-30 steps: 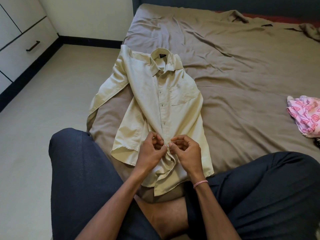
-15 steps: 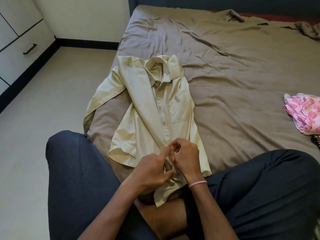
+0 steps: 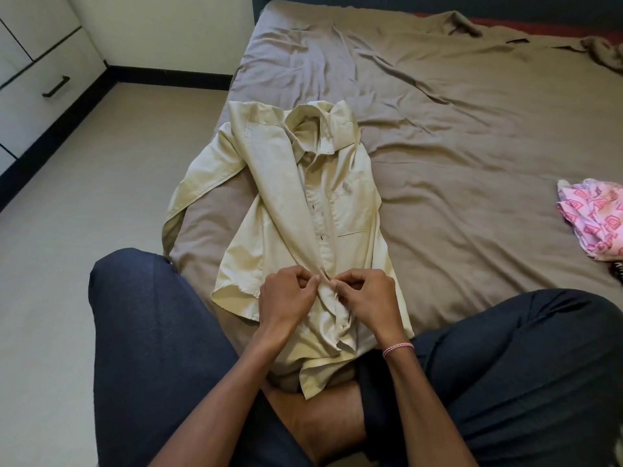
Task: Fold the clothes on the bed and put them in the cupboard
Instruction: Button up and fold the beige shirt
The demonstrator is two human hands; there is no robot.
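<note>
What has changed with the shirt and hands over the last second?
The shirt slid toward the person, and its collar, flat before, rose and rumpled. The left grip and right grip drew together over the button strip, then parted slightly, and both pinched it throughout. The pink cloth and bed sheet stayed as they were.

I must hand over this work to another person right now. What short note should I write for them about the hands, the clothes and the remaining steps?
Left hand and right hand: both pinch the front opening of the shirt near its lower end, likely buttoning it.
Shirt lies face up on the bed, unfolded; pink cloth lies crumpled at the right edge.
Done: nothing folded. Left: fold both, put them in the cupboard.
</note>
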